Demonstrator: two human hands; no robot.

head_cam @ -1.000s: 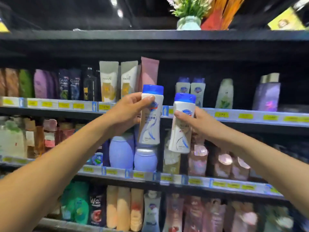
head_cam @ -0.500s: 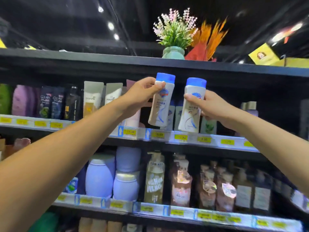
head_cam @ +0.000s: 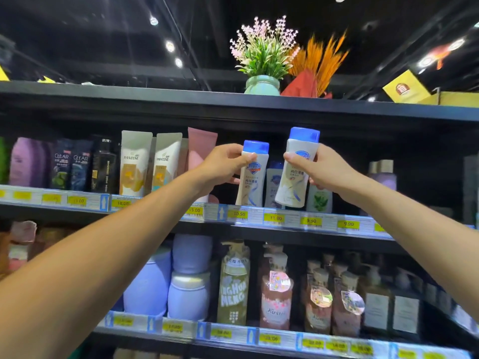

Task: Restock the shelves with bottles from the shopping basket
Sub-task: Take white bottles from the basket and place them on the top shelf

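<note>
Both arms reach up to the upper shelf (head_cam: pixel 285 219), whose front rail carries yellow price tags. The left hand (head_cam: pixel 223 164) grips the left bottle (head_cam: pixel 252 182), which is white with a blue cap. The thumb lies across its front just under the cap and the fingers curl behind. This bottle stands nearly upright with its base down at the rail. It may be resting on the shelf, but the rail hides the contact.

At three o'clock from it, the right hand (head_cam: pixel 329 169) holds the right bottle (head_cam: pixel 293 185), a like one, with the thumb pressed on the label and the fingers wrapped round the back. That bottle sits higher, its cap tilted toward one o'clock and its base just above the rail. A shelved bottle (head_cam: pixel 271 187) shows between the two.

At nine o'clock from the left hand stand a pink tube (head_cam: pixel 201 151), two Pantene tubes (head_cam: pixel 136 161) and dark Clear bottles (head_cam: pixel 70 164). At twelve o'clock, on the top board, sits a green flower pot (head_cam: pixel 261 85). At six o'clock, the lower shelf holds pump bottles (head_cam: pixel 276 288) and lavender jars (head_cam: pixel 190 296).
</note>
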